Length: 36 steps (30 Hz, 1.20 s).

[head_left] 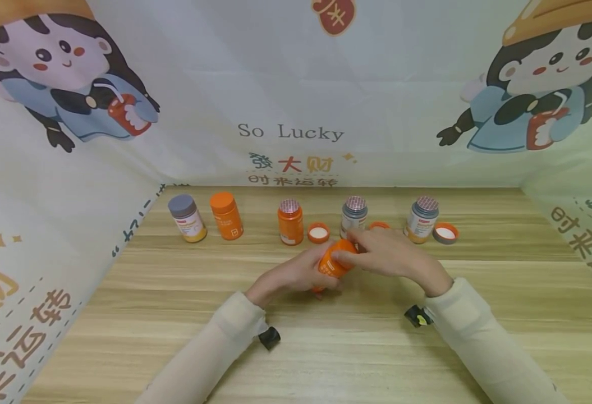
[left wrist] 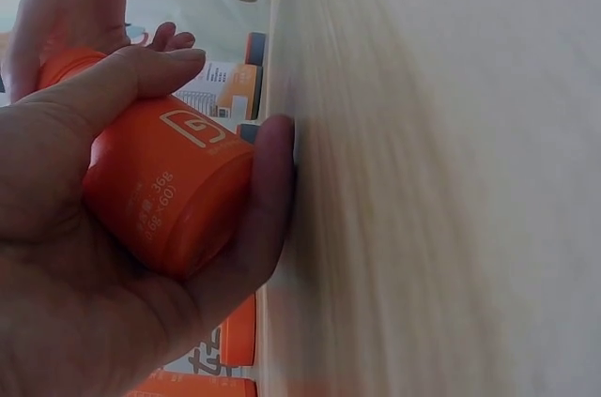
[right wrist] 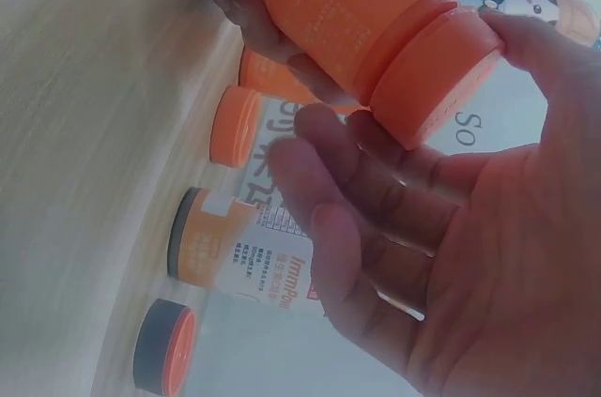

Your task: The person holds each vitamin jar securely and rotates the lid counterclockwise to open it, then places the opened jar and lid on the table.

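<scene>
My left hand grips an orange bottle around its body, holding it tilted above the table. The bottle's orange screw cap is on its neck. My right hand pinches that cap between the thumb and index finger, while the other fingers curve loosely beside it. Behind the hands stand an orange bottle with a patterned seal across its mouth and a grey-necked bottle sealed likewise. An orange cap behind the right hand is partly hidden.
At the back left stand a grey-capped bottle and a capped orange bottle. Farther right is another sealed bottle, with an upturned cap beside it. Another upturned cap lies near the middle. A printed cloth rises behind the table.
</scene>
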{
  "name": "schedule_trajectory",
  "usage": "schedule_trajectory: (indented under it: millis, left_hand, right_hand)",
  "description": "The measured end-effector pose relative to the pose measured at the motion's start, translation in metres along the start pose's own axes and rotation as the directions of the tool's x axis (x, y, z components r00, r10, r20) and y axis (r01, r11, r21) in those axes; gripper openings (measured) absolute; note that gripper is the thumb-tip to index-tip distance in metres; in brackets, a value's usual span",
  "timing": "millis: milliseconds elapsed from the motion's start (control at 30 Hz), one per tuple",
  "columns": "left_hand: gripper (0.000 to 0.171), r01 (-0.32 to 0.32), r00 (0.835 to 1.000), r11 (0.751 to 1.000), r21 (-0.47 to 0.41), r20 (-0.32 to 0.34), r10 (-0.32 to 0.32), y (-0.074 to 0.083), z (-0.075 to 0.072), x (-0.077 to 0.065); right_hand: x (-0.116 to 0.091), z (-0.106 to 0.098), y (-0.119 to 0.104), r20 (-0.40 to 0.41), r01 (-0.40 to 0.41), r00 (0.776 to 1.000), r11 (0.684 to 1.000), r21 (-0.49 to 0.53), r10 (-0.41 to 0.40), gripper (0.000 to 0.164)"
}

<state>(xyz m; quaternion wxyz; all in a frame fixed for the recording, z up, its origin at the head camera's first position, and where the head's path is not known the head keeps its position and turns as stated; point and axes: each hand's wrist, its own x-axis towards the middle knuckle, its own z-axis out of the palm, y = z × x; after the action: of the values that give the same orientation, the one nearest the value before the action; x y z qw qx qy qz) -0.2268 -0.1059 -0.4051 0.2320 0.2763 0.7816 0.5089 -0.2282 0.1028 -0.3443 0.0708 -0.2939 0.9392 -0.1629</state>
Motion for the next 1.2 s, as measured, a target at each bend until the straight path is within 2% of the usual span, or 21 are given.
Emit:
schedule_trajectory:
  millis: [167, 300, 500, 633, 767, 933, 1067, 1200]
  left_hand:
    - [0.055, -0.007, 1.000, 1.000, 0.021, -0.013, 0.007, -0.001, 0.001, 0.001]
    - [0.057, 0.011, 1.000, 1.000, 0.005, -0.014, -0.011, 0.002, 0.002, 0.001]
    - [0.052, 0.006, 1.000, 1.000, 0.021, -0.010, -0.006, 0.017, 0.002, -0.006]
    - [0.051, 0.000, 1.000, 1.000, 0.009, -0.013, 0.000, 0.024, 0.003, -0.010]
    - [0.054, 0.025, 1.000, 1.000, -0.015, -0.016, -0.025, 0.026, 0.003, -0.011]
    - [0.054, 0.021, 1.000, 1.000, -0.008, -0.016, -0.022, 0.027, 0.003, -0.012]
    - [0.055, 0.043, 0.999, 0.999, -0.006, -0.022, -0.043, 0.029, 0.002, -0.013]
    - [0.056, 0.051, 0.998, 0.999, -0.003, -0.021, -0.051, 0.029, 0.002, -0.013]
  right_hand:
    - [0.000, -0.001, 0.000, 0.016, 0.012, 1.000, 1.000, 0.003, -0.012, 0.047]
    - [-0.001, -0.002, 0.000, 0.008, -0.011, 1.000, 1.000, -0.018, 0.011, 0.048]
    - [-0.001, -0.002, 0.000, 0.047, -0.012, 0.999, 0.999, -0.040, 0.014, 0.046]
    - [-0.001, -0.002, 0.002, 0.048, -0.013, 0.999, 0.999, -0.032, 0.014, 0.052]
    - [-0.001, -0.002, 0.003, 0.047, -0.025, 0.999, 1.000, -0.018, 0.026, 0.060]
    - [0.000, -0.002, 0.003, 0.045, -0.003, 0.999, 1.000, -0.012, 0.004, 0.058]
    - [0.000, -0.001, 0.003, 0.035, -0.017, 0.999, 1.000, -0.014, 0.018, 0.064]
    - [0.000, 0.000, 0.003, 0.040, -0.022, 0.999, 1.000, -0.020, 0.023, 0.063]
